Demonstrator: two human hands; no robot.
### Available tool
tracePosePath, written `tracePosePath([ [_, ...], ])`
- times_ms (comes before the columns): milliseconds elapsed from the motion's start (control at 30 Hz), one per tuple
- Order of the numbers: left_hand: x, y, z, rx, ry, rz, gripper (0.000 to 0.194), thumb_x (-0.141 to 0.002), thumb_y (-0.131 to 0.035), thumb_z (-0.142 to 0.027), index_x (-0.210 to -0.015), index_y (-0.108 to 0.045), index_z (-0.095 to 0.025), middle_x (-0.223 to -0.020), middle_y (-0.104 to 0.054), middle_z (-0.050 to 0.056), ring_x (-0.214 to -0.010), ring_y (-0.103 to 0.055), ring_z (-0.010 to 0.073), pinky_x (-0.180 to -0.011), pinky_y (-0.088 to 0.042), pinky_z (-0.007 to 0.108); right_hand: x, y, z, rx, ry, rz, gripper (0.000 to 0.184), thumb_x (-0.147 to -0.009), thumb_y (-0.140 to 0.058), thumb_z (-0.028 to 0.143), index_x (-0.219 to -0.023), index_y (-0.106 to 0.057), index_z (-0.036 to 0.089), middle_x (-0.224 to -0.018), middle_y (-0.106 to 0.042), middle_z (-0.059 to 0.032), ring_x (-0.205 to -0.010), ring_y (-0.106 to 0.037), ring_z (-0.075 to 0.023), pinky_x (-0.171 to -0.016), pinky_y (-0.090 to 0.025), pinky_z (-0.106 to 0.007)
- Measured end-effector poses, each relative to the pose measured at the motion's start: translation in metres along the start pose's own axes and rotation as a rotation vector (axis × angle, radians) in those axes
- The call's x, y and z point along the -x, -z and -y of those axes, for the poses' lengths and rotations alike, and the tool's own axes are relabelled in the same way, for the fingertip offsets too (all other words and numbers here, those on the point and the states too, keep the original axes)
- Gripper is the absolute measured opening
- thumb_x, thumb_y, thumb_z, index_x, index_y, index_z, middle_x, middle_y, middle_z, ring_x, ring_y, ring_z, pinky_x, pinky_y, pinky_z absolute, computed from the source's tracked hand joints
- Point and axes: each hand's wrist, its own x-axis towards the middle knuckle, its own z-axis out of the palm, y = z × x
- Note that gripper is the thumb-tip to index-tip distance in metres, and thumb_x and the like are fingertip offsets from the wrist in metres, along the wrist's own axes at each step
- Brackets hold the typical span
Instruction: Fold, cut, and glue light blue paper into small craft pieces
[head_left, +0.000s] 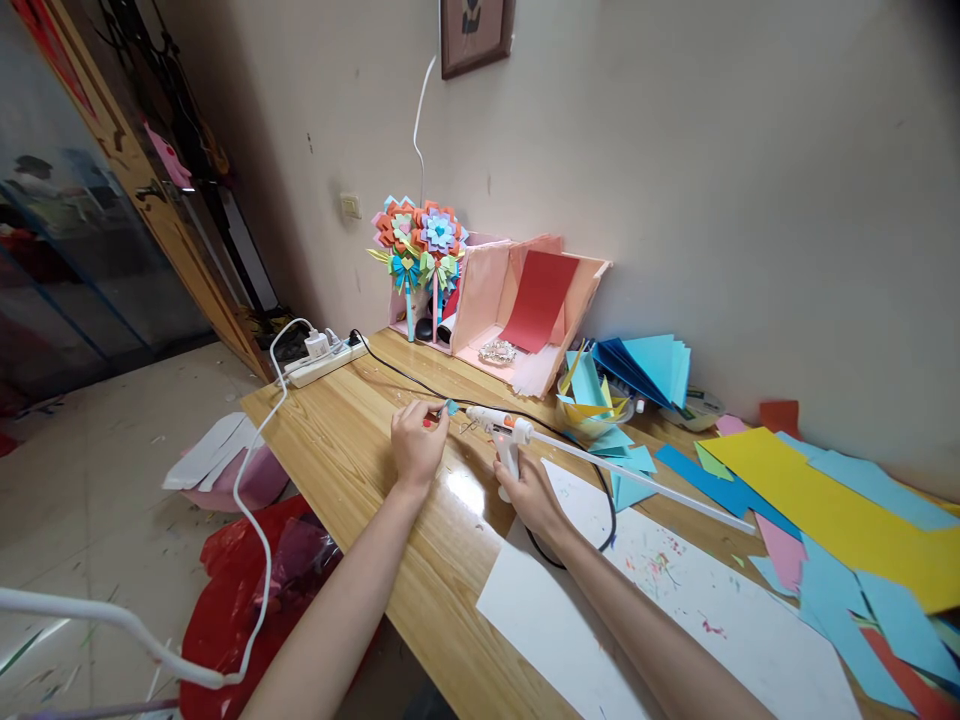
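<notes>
A white hot glue gun (508, 450), a long glue stick (645, 480) projecting from its rear, is held above the counter (337, 405), the right hand's (534, 497) grip closed around its handle. Just ahead of the nozzle, the left hand's (418, 442) grip pinches a small blue piece (451, 407). A marked white sheet (735, 600) lies near the right forearm; paper flowers (439, 230) and a pink box (482, 290) stand behind.

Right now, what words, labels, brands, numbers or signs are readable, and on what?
None readable.
Glue gun in right hand: any marking is too small to read.
Power strip: same.
Red strip at the door: too blurred to tell.
</notes>
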Motion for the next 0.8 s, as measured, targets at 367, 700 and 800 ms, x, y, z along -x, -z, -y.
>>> tracePosePath([
  [367, 0.0004, -0.0017, 0.0012, 0.006, 0.027, -0.01, 0.008, -0.076, -0.056, -0.024, -0.072, -0.061, -0.019, -0.074, -0.064, 0.002, -0.072, -0.057, 0.0159, -0.077, -0.039, 0.03, 0.0008, 0.0009, 0.0036, -0.031, 0.031, 0.026, 0.016, -0.076, -0.044, 0.027, -0.075, -0.056, 0.017, -0.063, -0.055, 0.0013, -0.058, -0.05, -0.0138, -0.056, -0.036, -0.024],
  [700, -0.0001, -0.0001, -0.0001, 0.004, 0.008, -0.015, 0.008, -0.076, -0.056, -0.023, -0.072, -0.061, -0.019, -0.072, -0.063, 0.001, -0.069, -0.056, 0.0147, -0.076, -0.04, 0.03, 0.0015, -0.0015, -0.001, -0.018, 0.013, 0.039, 0.009, -0.073, -0.044, 0.023, -0.071, -0.051, 0.018, -0.062, -0.053, 0.0025, -0.058, -0.049, -0.0135, -0.055, -0.034, -0.025],
  [800, 0.0, -0.0005, 0.0, 0.011, 0.014, -0.017, 0.008, -0.077, -0.055, -0.024, -0.072, -0.061, -0.019, -0.073, -0.063, 0.002, -0.07, -0.057, 0.0149, -0.075, -0.04, 0.029, 0.0017, -0.0016, -0.0011, -0.039, 0.017, 0.037, 0.009, -0.074, -0.043, 0.023, -0.07, -0.049, 0.018, -0.061, -0.051, 0.0032, -0.057, -0.047, -0.0128, -0.055, -0.034, -0.024],
])
